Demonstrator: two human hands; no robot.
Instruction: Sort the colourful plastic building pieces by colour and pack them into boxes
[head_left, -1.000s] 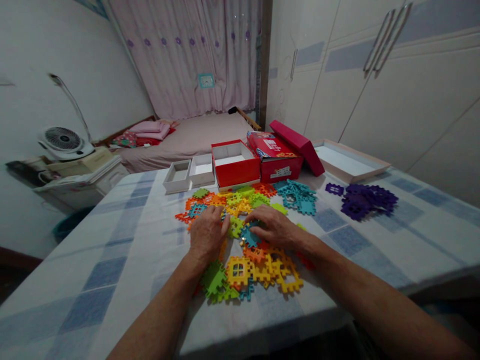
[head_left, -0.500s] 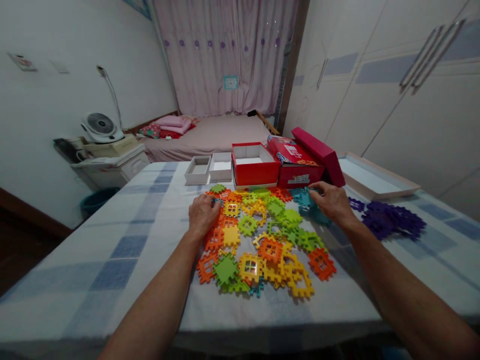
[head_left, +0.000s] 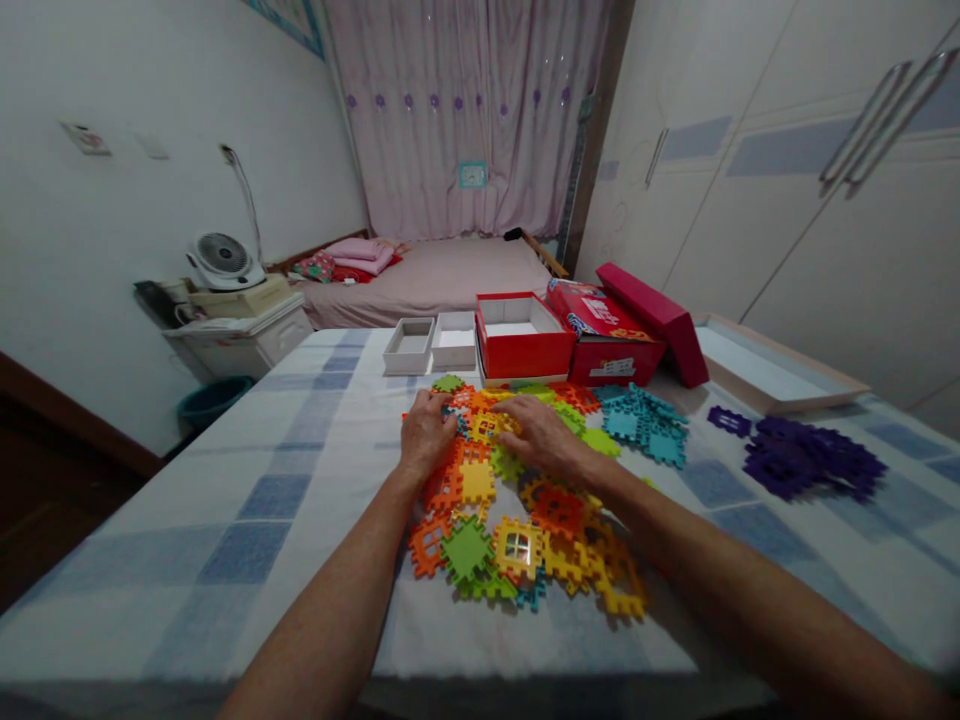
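A loose pile of interlocking plastic building pieces with toothed edges lies on the table. My left hand (head_left: pixel 426 438) rests on orange pieces (head_left: pixel 444 482) at the pile's left edge, fingers bent and thumb apart. Over the middle of the pile is my right hand (head_left: pixel 541 432), its thumb and fingers apart beside a yellow window piece (head_left: pixel 486 427). Its palm and forearm hide part of the pile. A green piece (head_left: pixel 468 549) and a yellow window piece with a clear pane (head_left: pixel 518 547) lie at the near side. Teal pieces (head_left: pixel 643 425) form a separate heap to the right.
Purple pieces (head_left: pixel 814 457) are heaped farther right. Behind the pile stand two small white boxes (head_left: pixel 409 362), an open red box (head_left: pixel 525 355) and a printed red box (head_left: pixel 615 355) with a red lid (head_left: pixel 656 320) leaning on it. A shallow tray (head_left: pixel 780 400) lies at right.
My right hand has left the teal heap and moved left to the middle of the pile. My left hand stays at the pile's left edge. The view has shifted slightly.
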